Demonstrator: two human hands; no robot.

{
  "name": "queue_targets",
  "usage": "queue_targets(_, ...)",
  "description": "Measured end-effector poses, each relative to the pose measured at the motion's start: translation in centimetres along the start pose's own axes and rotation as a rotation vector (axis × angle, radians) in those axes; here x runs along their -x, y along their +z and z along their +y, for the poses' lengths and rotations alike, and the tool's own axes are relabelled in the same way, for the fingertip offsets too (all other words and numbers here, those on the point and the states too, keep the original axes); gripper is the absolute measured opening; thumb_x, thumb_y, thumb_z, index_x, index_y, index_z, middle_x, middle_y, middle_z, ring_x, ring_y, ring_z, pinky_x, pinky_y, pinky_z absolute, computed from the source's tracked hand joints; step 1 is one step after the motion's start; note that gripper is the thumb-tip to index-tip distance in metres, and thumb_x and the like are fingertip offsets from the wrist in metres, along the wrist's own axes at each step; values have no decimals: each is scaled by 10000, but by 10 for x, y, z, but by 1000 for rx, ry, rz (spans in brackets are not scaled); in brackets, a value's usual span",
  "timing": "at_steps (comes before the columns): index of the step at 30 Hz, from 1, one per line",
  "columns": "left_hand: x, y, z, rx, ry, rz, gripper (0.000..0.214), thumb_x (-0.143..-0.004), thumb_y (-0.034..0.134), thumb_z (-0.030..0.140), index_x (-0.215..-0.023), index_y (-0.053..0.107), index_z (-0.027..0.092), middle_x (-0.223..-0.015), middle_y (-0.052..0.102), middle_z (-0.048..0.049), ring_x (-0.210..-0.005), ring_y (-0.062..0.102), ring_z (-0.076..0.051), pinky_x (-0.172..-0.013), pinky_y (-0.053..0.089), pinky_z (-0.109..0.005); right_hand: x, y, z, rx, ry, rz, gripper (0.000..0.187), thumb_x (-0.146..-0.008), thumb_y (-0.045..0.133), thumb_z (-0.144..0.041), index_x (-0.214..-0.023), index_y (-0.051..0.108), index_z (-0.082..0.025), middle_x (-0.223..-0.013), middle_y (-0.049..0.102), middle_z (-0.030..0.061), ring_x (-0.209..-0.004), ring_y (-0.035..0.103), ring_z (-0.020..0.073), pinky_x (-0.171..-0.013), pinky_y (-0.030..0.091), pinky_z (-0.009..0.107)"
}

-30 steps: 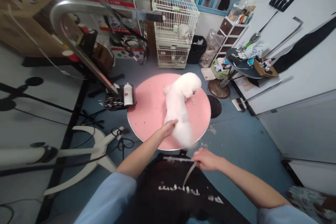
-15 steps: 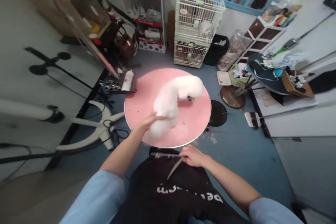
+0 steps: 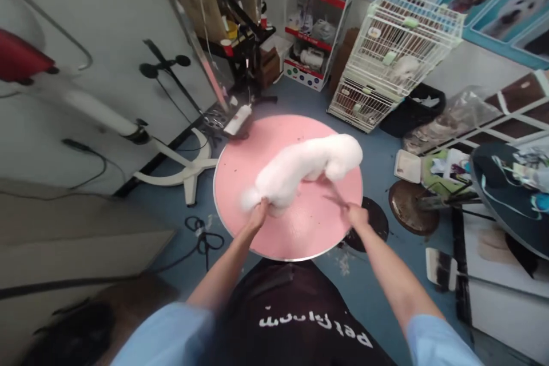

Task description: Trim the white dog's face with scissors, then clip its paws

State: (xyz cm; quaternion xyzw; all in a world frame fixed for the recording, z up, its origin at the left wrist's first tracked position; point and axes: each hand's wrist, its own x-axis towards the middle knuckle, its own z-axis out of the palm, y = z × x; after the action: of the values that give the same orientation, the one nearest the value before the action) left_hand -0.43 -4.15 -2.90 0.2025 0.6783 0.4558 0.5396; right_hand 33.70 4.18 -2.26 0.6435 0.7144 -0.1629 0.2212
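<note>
Dog: a white, fluffy-coated dog (image 3: 295, 168) is on the round pink worktop (image 3: 295, 243), its body running diagonally, rear toward the left edge and head toward the right.
Left hand: the left hand (image 3: 258, 214) is at the dog's rear, near the tail, with its fingers against the coat; whether they grip or only rest there, I cannot tell.
Right hand: the right hand (image 3: 357, 217) is at the worktop's right edge, its fingers closed around a pair of scissors (image 3: 338, 197).
Scissors: blurred, over the right part of the worktop, blades pointing toward the dog's front end; how far they are spread is unclear.
Worktop surface: a few small dark specks are scattered on the pink, around the dog.
Bottle: a white bottle (image 3: 238, 120) lies tilted to the view in a black holder (image 3: 243, 131), just beside the worktop's far left edge.
Apron: the person's black apron (image 3: 295, 291) is just below the near edge, with white lettering that appears upside down.
Cages: two stacked wire cages (image 3: 364, 71) stand beyond the worktop, a white animal (image 3: 405, 68) in the upper one.
Bin: a black bin (image 3: 414, 117) is beside the cages.
</note>
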Motion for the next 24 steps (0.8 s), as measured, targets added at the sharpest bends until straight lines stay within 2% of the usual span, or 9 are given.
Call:
queue_targets(3, -27, 12, 2, 399, -10, 44, 706, -929, 229, 729, -1124, 645, 194, -1184, 711, -131, -1235, 589, -259, -904, 514, -318, -19, -22, 46, 87, 145, 49, 461, -966, 326, -244, -1176, 677, -33, -1015, 709, 300, -859, 694, 310, -735, 457, 377)
queue_targets(6, -40, 14, 11, 497, -187, 0, 795, -893, 234, 790, -1164, 642, 164, -1067, 739, -134, -1112, 645, -284, -802, 528, -324, -12, -19, 48, 126, 49, 66, 436, -953, 340, -220, -1179, 671, -49, -1087, 695, 294, -931, 676, 329, -794, 444, 396)
queue_targets(9, -39, 13, 20, 611, -173, -19, 731, -892, 370, 747, -1203, 631, 139, -1051, 742, -133, -1092, 654, -290, -848, 518, -340, -7, -7, 16, 101, -255, 3, 390, -858, 540, -172, -1223, 672, -217, -1143, 725, 125, -1067, 644, 248, -918, 409, 320)
queue_targets(12, -35, 14, 34, 725, -89, -44, 677, -900, 429, 699, -1222, 623, 136, -1081, 737, -125, -1137, 639, -294, -948, 488, -360, -18, 3, -35, 92, -377, 7, 494, -897, 457, -150, -1381, 556, -152, -1097, 718, 175, -1020, 634, 273, -925, 384, 382)
queue_targets(15, -37, 14, 49, 742, -103, -77, 647, -922, 418, 663, -1178, 645, 113, -1051, 742, -126, -1129, 640, -297, -973, 468, -366, -13, 24, -105, 76, -509, -39, 514, -920, 379, -126, -1416, 507, -83, -1061, 709, 217, -924, 638, 271, -860, 389, 393)
queue_targets(17, -41, 13, 56, 737, -150, -68, 620, -933, 413, 632, -1121, 660, 95, -974, 745, -123, -1069, 657, -287, -940, 476, -352, 12, 47, -153, 54, -681, -143, 464, -889, 435, -102, -1326, 591, -100, -1016, 728, 182, -874, 647, 243, -827, 393, 362)
queue_targets(19, -45, 10, 59, 734, -177, -27, 551, -942, 414, 569, -1047, 666, 90, -849, 730, -97, -974, 670, -258, -867, 486, -319, 43, 71, -188, 25, -876, -262, 265, -866, 530, -157, -1052, 720, -162, -935, 747, 108, -842, 652, 211, -833, 393, 336)
queue_targets(21, -48, 6, 59, 724, -174, 20, 443, -936, 432, 483, -962, 657, 103, -722, 682, -56, -868, 664, -219, -776, 480, -279, 64, 86, -199, -6, -1018, -339, 132, -829, 595, -183, -855, 724, -183, -857, 743, 61, -809, 649, 186, -851, 391, 329)
queue_targets(24, -48, 0, 58, 694, -163, 15, 290, -874, 493, 392, -862, 620, 131, -621, 604, -15, -758, 629, -186, -667, 446, -246, 64, 82, -167, -72, -1068, -327, 62, -753, 649, -174, -794, 695, -182, -781, 719, 56, -768, 633, 192, -870, 413, 355)
